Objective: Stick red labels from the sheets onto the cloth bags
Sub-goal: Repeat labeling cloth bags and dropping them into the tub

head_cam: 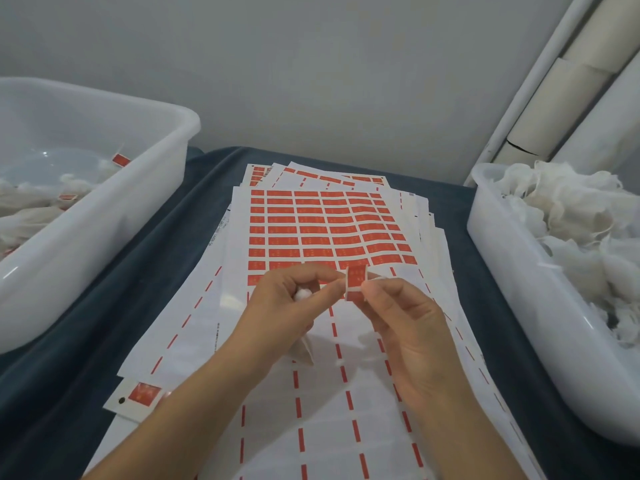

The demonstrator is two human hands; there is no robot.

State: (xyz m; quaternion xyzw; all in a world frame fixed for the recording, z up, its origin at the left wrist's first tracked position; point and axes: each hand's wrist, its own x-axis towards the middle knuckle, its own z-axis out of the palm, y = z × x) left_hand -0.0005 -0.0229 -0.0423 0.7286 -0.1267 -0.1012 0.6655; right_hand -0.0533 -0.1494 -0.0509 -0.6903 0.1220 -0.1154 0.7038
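A stack of label sheets [325, 223] lies on the dark blue cloth, its top sheet still carrying rows of red labels in its far half. Above the sheet's peeled near half, both hands pinch one red label [355, 284] folded over a thin white string. My left hand [287, 306] also holds a small white cloth bag [306, 348], which hangs below its palm. My right hand [405, 327] pinches the label's right edge.
A white plastic tub [104, 216] at the left holds cloth bags with red labels on them. Another white tub [526, 292] at the right is heaped with plain white cloth bags. A loose card with a red label [136, 398] lies near the left forearm. Cardboard tubes [568, 95] lean at the back right.
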